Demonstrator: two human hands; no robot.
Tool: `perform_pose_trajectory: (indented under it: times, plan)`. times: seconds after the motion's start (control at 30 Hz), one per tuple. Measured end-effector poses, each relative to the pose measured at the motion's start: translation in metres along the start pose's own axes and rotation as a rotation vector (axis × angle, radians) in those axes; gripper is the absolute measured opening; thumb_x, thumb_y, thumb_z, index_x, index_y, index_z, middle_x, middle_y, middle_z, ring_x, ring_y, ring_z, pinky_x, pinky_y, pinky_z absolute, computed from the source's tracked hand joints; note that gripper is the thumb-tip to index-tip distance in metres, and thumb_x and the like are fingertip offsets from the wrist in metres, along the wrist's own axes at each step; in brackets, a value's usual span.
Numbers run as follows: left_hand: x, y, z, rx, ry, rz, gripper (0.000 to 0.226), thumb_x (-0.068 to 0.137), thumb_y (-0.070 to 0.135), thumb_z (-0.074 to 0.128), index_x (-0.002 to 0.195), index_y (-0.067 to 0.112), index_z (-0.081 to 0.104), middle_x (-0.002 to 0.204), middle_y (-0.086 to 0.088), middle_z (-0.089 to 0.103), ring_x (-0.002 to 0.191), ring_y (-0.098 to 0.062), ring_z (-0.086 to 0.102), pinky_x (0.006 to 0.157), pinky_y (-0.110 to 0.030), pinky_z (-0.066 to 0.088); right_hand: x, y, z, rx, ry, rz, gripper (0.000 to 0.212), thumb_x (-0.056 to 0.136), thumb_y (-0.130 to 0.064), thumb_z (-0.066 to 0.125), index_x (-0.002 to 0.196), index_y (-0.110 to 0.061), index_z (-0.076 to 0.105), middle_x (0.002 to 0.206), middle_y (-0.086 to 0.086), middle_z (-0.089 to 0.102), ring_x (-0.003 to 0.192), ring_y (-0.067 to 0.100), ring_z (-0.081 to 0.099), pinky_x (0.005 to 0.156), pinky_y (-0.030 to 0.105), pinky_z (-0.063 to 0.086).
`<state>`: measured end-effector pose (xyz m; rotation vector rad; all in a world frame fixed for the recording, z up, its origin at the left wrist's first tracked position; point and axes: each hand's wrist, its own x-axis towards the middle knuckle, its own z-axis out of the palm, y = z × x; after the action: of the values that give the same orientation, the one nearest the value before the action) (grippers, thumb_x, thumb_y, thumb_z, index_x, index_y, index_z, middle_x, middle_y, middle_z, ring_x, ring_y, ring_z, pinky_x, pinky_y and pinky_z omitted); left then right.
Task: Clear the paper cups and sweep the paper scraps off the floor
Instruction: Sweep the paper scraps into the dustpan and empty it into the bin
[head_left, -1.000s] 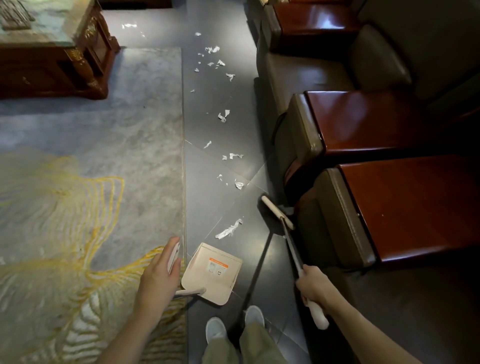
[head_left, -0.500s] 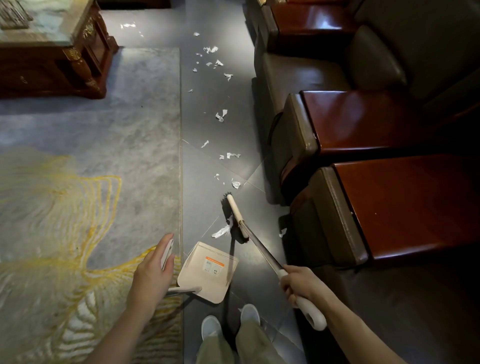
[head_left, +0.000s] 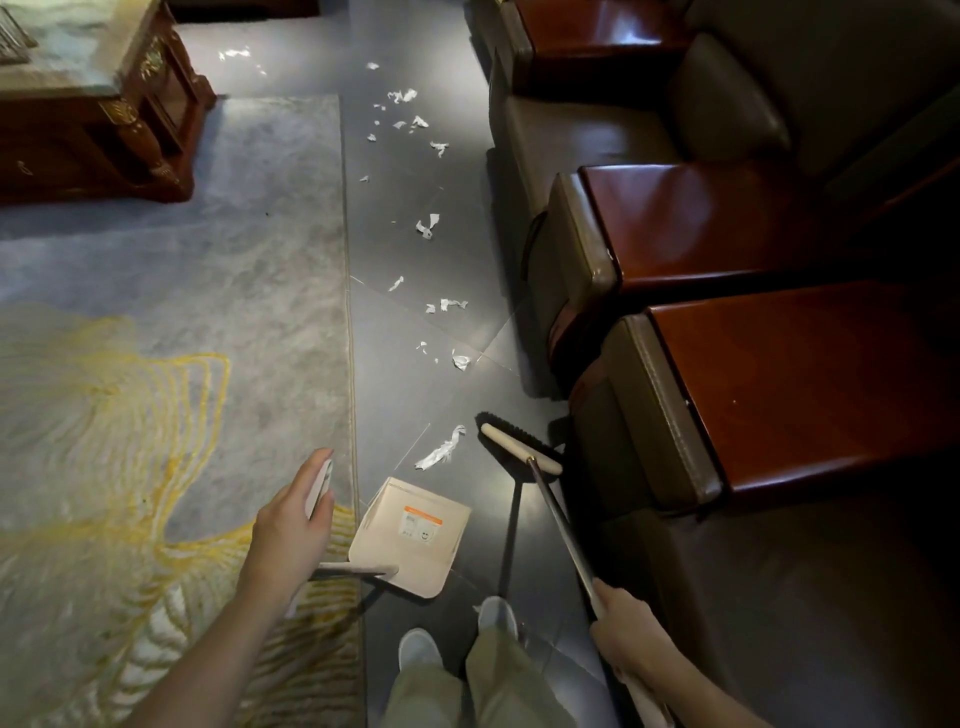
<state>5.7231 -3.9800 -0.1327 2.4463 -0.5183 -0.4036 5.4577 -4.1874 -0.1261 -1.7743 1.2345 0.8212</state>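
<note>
armchairs beside paper scraps, rug left

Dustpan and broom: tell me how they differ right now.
The dustpan is a flat cream tray with an orange label, gripped by the left hand at the rug edge. The broom has dark bristles and a long metal shaft, gripped by the right hand beside the armchair. The dustpan lies nearer the person than the long paper scrap; the broom head stands right of it. Both have cream parts.
</note>
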Motion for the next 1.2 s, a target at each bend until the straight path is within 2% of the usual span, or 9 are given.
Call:
perform_pose_trajectory:
  times: [0.1,0.2,0.27,0.4,0.5,0.67,0.8,1.03,1.2]
  plan:
    - [-0.013,0.003,0.000,-0.026,-0.019,-0.008,0.044,0.093,0.013,0.053,0.135,0.028,0.048,0.123,-0.015,0.061,0.110,-0.036,0.057,0.089,-0.038,0.043,0.003,0.013,0.016,0.044,0.051,-0.015,0.043,0.095,-0.012,0.049,0.137,-0.020,0.046,0.100,-0.002,0.057,0.071,0.002,0.052,0.052,0.011,0.039]
    - [-0.040,0.012,-0.001,-0.042,-0.067,0.071,0.044,0.094,0.013,0.052,0.135,0.029,0.048,0.125,-0.012,0.061,0.113,-0.032,0.056,0.091,-0.036,0.042,-0.007,0.018,0.025,0.035,0.079,-0.019,0.046,0.094,-0.015,0.051,0.140,-0.017,0.043,0.123,0.007,0.058,0.098,0.018,0.059,0.072,0.019,0.045]
    - [-0.060,0.017,0.000,-0.016,-0.093,0.153,0.045,0.093,0.013,0.052,0.135,0.028,0.048,0.125,-0.011,0.060,0.113,-0.032,0.056,0.090,-0.035,0.042,-0.010,0.018,0.027,0.042,0.096,-0.002,0.049,0.094,-0.013,0.051,0.142,-0.016,0.041,0.124,0.008,0.056,0.099,0.019,0.058,0.077,0.024,0.045]
    - [-0.093,0.020,0.006,0.051,-0.130,0.221,0.045,0.095,0.018,0.048,0.138,0.032,0.042,0.115,-0.014,0.060,0.105,-0.034,0.056,0.085,-0.039,0.043,-0.017,0.022,0.045,0.080,0.132,0.031,0.052,0.093,-0.009,0.050,0.144,-0.016,0.039,0.097,0.002,0.054,0.069,0.009,0.052,0.054,0.019,0.041]
    - [-0.114,0.017,0.012,0.042,-0.134,0.247,0.044,0.095,0.017,0.048,0.138,0.029,0.042,0.109,-0.017,0.060,0.100,-0.037,0.057,0.082,-0.043,0.047,-0.030,0.034,0.071,0.019,0.163,0.016,0.040,0.096,-0.011,0.046,0.135,-0.013,0.048,0.100,0.002,0.058,0.077,0.012,0.059,0.057,0.017,0.046]
    - [-0.113,0.022,0.025,0.050,-0.109,0.232,0.043,0.096,0.016,0.046,0.137,0.027,0.040,0.109,-0.015,0.059,0.097,-0.035,0.058,0.077,-0.041,0.045,-0.033,0.078,0.117,0.027,0.133,0.030,0.033,0.096,-0.022,0.051,0.128,-0.016,0.050,0.087,-0.006,0.056,0.066,0.004,0.056,0.039,0.012,0.037]
    - [-0.089,0.022,0.029,0.094,-0.073,0.224,0.044,0.095,0.016,0.048,0.138,0.027,0.042,0.107,-0.018,0.060,0.095,-0.038,0.059,0.076,-0.041,0.045,-0.007,0.092,0.113,-0.054,0.118,0.047,0.043,0.094,-0.024,0.055,0.136,-0.018,0.044,0.101,0.000,0.059,0.072,0.010,0.057,0.054,0.018,0.052]
    - [-0.075,0.004,0.030,0.084,0.002,0.224,0.045,0.090,0.010,0.057,0.134,0.020,0.050,0.117,-0.011,0.065,0.104,-0.034,0.061,0.084,-0.042,0.048,0.047,0.056,0.053,-0.217,0.067,-0.068,0.052,0.099,-0.012,0.043,0.148,-0.011,0.025,0.132,0.012,0.050,0.117,0.025,0.055,0.094,0.031,0.048]
    - [-0.071,0.010,0.031,0.134,-0.004,0.214,0.046,0.090,0.012,0.058,0.134,0.023,0.050,0.110,-0.013,0.066,0.095,-0.039,0.062,0.075,-0.045,0.050,0.044,0.045,0.025,-0.020,0.043,-0.105,0.059,0.098,-0.008,0.041,0.152,-0.015,0.017,0.118,0.010,0.054,0.084,0.015,0.058,0.071,0.022,0.050]
